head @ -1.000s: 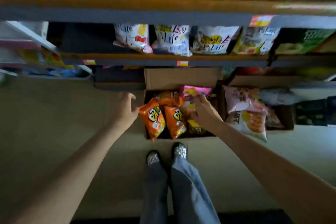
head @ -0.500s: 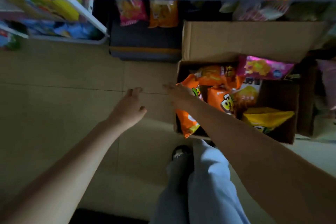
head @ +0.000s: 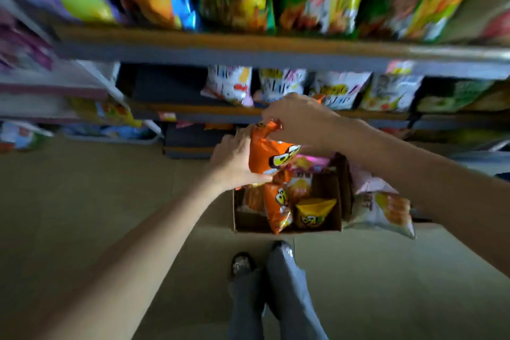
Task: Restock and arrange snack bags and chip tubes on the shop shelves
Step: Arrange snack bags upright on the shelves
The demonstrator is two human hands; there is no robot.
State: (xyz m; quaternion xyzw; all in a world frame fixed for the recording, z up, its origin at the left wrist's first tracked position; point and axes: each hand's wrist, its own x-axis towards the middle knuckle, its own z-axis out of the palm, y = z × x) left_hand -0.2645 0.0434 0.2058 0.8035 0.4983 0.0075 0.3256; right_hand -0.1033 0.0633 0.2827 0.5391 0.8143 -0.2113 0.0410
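An orange snack bag [head: 269, 153] is held up above the cardboard box [head: 287, 226], level with the lower shelf [head: 198, 112]. Its crimped top is pinched by the right hand [head: 296, 117]; its side is cupped by the left hand [head: 234, 159], fingers curled around it. Risk noted: a thin, slippery crimp could be lost from the pinch, dropping the bag back among the bags in the box. Contents could be crushed if squeezed hard.

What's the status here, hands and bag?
Right hand pinches orange snack bag by its top. Left hand holds its side. Bag lifted above cardboard box. Nothing blocking.
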